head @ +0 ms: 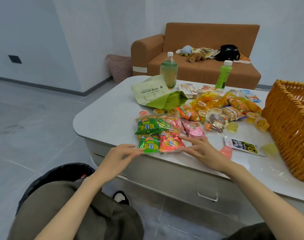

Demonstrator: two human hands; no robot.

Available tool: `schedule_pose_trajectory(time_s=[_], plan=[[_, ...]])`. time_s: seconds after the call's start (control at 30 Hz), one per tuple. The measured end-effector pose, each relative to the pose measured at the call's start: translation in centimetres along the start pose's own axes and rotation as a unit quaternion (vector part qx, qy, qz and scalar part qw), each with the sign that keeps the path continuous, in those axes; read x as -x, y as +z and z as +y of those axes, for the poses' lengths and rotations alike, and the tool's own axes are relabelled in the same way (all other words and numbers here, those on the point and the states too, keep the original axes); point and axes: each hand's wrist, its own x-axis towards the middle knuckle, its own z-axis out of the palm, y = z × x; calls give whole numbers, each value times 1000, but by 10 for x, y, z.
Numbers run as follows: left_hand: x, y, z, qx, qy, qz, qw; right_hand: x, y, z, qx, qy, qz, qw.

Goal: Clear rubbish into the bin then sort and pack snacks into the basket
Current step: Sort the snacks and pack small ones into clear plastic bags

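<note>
White tabletop [106, 122] fills the middle of my feed. At its near edge lie a green snack packet [148, 144] and a red snack packet [171, 142], side by side and touching. My left hand [120, 155] reaches in with its fingers straight, the tips resting on the green packet's near edge. My right hand [202, 152] has its fingers spread and relaxed against the red packet's right side, gripping nothing. More green packets and a pink packet [193, 129] lie just behind, then a loose heap of snacks [225, 108]. The wicker basket [290, 118] stands on the right end of the tabletop. A black-lined bin [61, 174] sits on the floor by my left knee. Two bottles [169, 71] stand at the far edge, before an orange sofa [208, 49].
</note>
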Motion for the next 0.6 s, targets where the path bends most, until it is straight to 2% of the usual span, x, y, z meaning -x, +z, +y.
schedule_pose_trajectory(time_s=[0.17,0.33,0.43,0.6], plan=[[-10,0,11,178,-150,0,972,0,0,-10,-235,78,22,969],[-11,7,16,222,-233,106,941,-4,8,-17,-280,164,121,938],[-15,8,13,151,-226,143,952,-8,11,-21,-237,184,165,940],[-21,19,6,-15,-207,133,969,-15,23,-15,-101,178,198,959]])
